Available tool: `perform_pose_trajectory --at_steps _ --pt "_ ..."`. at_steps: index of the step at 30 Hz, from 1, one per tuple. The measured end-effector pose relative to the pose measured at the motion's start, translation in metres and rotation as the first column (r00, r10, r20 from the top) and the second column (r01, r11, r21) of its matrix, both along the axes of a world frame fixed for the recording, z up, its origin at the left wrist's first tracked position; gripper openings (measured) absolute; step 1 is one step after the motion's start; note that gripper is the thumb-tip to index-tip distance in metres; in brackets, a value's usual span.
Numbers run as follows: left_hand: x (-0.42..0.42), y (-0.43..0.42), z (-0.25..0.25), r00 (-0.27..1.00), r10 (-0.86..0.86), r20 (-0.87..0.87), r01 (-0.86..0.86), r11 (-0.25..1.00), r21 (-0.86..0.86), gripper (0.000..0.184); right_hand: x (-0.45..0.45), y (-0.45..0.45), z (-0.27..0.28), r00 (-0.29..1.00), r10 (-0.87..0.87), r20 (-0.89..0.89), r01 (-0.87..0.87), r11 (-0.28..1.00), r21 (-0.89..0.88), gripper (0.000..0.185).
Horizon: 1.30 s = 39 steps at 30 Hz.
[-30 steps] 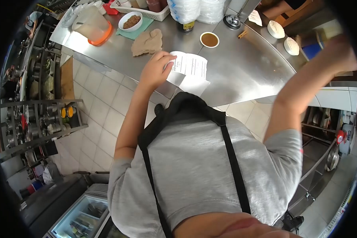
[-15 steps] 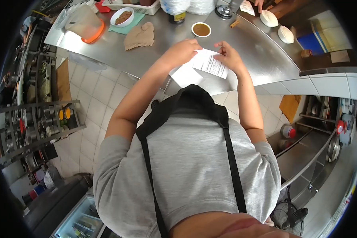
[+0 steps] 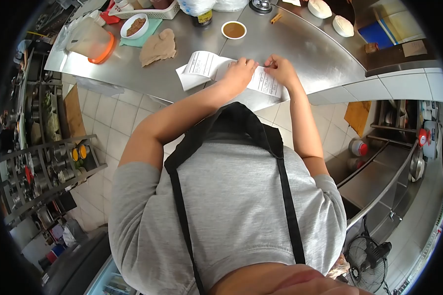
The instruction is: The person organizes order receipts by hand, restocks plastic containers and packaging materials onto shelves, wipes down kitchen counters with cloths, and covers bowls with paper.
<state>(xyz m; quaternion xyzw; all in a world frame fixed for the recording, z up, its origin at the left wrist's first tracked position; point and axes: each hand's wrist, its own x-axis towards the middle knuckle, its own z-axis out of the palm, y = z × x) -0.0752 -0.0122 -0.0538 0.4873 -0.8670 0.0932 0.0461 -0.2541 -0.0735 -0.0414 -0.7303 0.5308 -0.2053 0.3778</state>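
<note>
A long printed paper receipt [image 3: 267, 83] lies across the steel counter's near edge, and its left end [image 3: 203, 64] curls up. My left hand [image 3: 238, 76] rests over the middle of the strip, fingers bent and closed on the paper. On the right part, my right hand [image 3: 283, 73] pinches the receipt's upper edge between thumb and fingers. The two hands are close together, a short gap apart. Beyond them stands a small white cup of brown sauce [image 3: 234, 30].
On the steel counter [image 3: 300, 54] lie a crumpled brown paper [image 3: 158, 47], a white bowl of brown food [image 3: 134, 26] on a green cloth, and a clear container with an orange rim [image 3: 102, 49]. Two white bowls [image 3: 343, 26] stand at the far right. A fan [image 3: 366, 263] is behind me.
My left hand has slid right along the receipt, closer to my right hand. The receipt's left end now shows spread and curled on the counter. The view has shifted slightly.
</note>
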Motion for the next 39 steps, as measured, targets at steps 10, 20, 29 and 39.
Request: perform_pose_trajectory --at_steps 10,20,29,39 --pt "0.006 -0.001 0.009 1.000 -0.001 -0.007 0.001 0.999 0.033 0.055 -0.029 0.013 0.002 0.981 -0.067 -0.183 0.036 0.985 -0.167 0.010" --pt "0.067 -0.007 0.041 0.484 0.186 -0.855 0.195 0.930 0.312 0.052 -0.032 0.002 0.044 0.652 -0.099 0.752 0.053 0.995 0.085 0.036" --pt "0.127 0.016 0.049 0.697 0.159 -0.700 -0.056 0.984 0.168 0.028 0.044 -0.027 0.029 0.850 0.194 0.489 -0.389 0.858 0.336 0.024" --pt "0.136 0.004 0.015 0.770 0.224 -0.598 0.024 0.926 0.377 0.033 0.088 -0.011 0.007 0.945 0.308 -0.108 -0.286 0.942 0.177 0.034"
